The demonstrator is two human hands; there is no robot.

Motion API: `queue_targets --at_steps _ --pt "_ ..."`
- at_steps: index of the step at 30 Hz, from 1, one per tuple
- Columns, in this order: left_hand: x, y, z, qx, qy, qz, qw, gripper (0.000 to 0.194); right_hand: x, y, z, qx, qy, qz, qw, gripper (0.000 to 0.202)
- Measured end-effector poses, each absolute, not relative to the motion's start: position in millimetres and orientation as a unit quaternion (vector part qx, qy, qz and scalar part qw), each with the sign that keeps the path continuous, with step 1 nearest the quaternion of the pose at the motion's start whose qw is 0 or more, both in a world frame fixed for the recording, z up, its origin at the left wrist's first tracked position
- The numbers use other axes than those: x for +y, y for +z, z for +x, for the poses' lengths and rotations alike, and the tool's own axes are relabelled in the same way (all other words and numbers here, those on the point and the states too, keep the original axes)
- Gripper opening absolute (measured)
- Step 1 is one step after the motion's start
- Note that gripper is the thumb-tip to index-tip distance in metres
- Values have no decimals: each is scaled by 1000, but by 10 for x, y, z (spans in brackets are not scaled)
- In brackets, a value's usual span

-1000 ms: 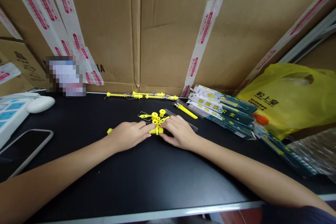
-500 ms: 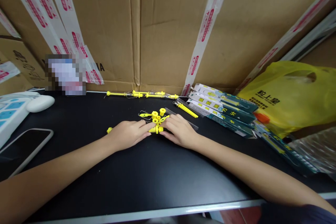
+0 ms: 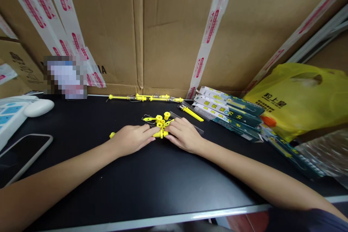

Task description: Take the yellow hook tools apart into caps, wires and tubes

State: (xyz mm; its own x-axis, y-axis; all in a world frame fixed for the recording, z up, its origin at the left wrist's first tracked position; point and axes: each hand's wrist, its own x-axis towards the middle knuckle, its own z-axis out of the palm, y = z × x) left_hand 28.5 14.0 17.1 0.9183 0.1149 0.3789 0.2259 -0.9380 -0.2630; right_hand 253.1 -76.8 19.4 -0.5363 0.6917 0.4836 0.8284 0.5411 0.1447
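In the head view, the yellow tube [image 3: 156, 135] lies crosswise between the two hands, low over the table [image 3: 152, 188]. The left hand [image 3: 132, 139] is closed over it from the left, while the right hand [image 3: 184, 136] pinches its right end; the hands sit near each other with a short stretch of tube showing between the fingertips. A yellow knob [image 3: 112, 135] peeks out left of the left wrist; whether it belongs to the tube cannot be told. Small parts [image 3: 159, 119] cluster just beyond the fingers.
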Motion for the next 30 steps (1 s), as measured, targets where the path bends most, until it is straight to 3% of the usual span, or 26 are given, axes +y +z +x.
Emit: queue_targets --at_steps 9,14,17,21,30 --pt "143 166 285 -87 -179 -969 146 30 -753 119 2559 -868 -202 -392 228 7" --pt "140 169 286 -91 -181 -969 144 31 -764 149 2536 -856 -188 -413 248 20" --pt "134 177 283 -90 -181 -969 144 31 -774 181 2530 -856 -169 -438 217 28" --pt "129 182 280 -90 -177 -969 149 30 -771 192 2534 -858 -176 -443 190 26" --pt "146 166 289 -86 -180 -969 148 32 -763 144 2538 -868 -192 -386 246 8"
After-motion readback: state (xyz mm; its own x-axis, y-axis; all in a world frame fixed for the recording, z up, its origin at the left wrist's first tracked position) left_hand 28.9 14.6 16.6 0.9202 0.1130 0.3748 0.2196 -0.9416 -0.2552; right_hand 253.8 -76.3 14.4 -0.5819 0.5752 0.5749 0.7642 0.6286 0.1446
